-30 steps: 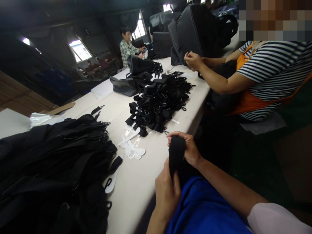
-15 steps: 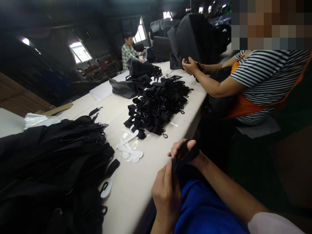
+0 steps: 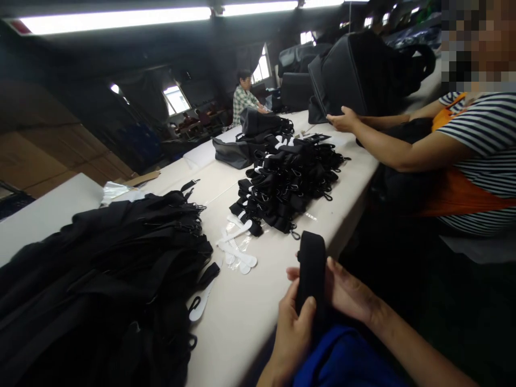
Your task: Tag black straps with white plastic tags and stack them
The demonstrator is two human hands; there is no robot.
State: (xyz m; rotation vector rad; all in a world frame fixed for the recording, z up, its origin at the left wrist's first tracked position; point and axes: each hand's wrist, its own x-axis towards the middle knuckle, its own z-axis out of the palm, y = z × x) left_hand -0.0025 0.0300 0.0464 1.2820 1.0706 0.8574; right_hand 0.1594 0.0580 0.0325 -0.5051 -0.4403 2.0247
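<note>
I hold a black padded strap upright over the near edge of the white table. My left hand pinches its lower part with thumb and fingers. My right hand lies behind the strap with the fingers stretched along it, supporting it. A blue garment covers my lap below the hands. A heap of folded black straps with metal clips lies on the table ahead. Several white plastic pieces lie between that heap and me.
A large pile of black fabric straps fills the table's left. A co-worker in a striped shirt on the right handles a black bag. Another person sits at the far end. A grey bag lies mid-table.
The strap, folded between my hands before, now stands straight up. My right hand opened flat behind it. The camera tilted up, showing ceiling lights. The co-worker's hands shifted on the bag.
</note>
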